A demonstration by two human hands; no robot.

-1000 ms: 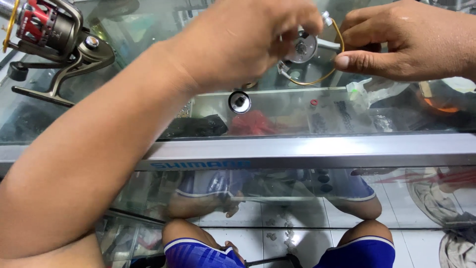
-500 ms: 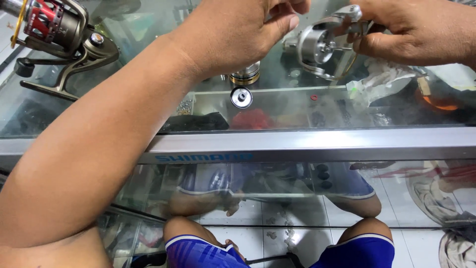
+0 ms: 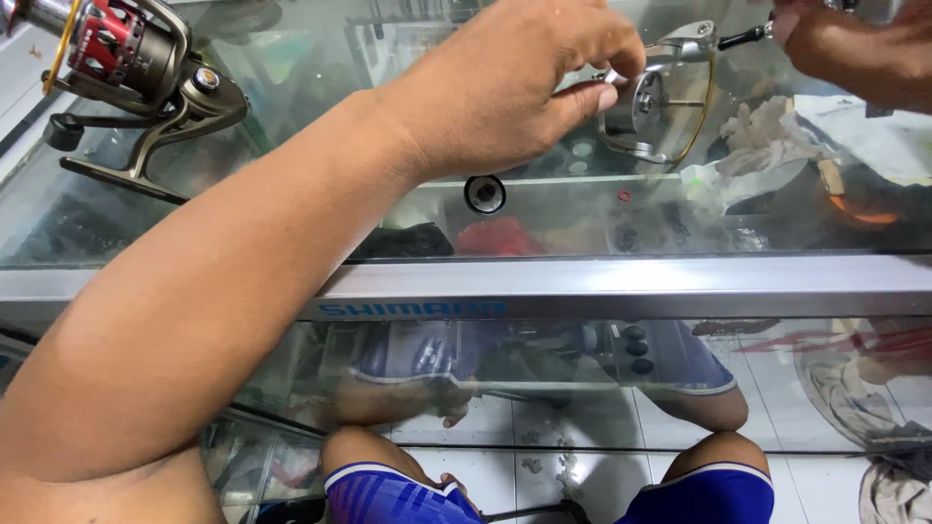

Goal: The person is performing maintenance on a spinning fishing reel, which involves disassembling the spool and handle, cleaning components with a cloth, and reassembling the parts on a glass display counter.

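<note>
A silver fishing reel point(image 3: 652, 92) with a gold bail wire hangs above the glass counter point(image 3: 291, 209) at the upper right. My left hand point(image 3: 524, 82) reaches across from the lower left, thumb and fingers pinched on the reel's left side. My right hand point(image 3: 859, 49) at the top right corner grips the reel's dark handle end. A small round black-and-silver part point(image 3: 484, 193) lies on the glass just below my left hand.
A second reel with a red spool point(image 3: 126, 68) rests on the glass at the upper left. A crumpled white cloth point(image 3: 767, 141) lies at the right. The counter's metal front rail point(image 3: 602, 288) runs across the middle; my knees in blue shorts point(image 3: 408, 495) show below.
The reel has been lifted up and to the right and turned. My right hand has shifted toward the top right corner, while my left stays pinched on the reel's side.
</note>
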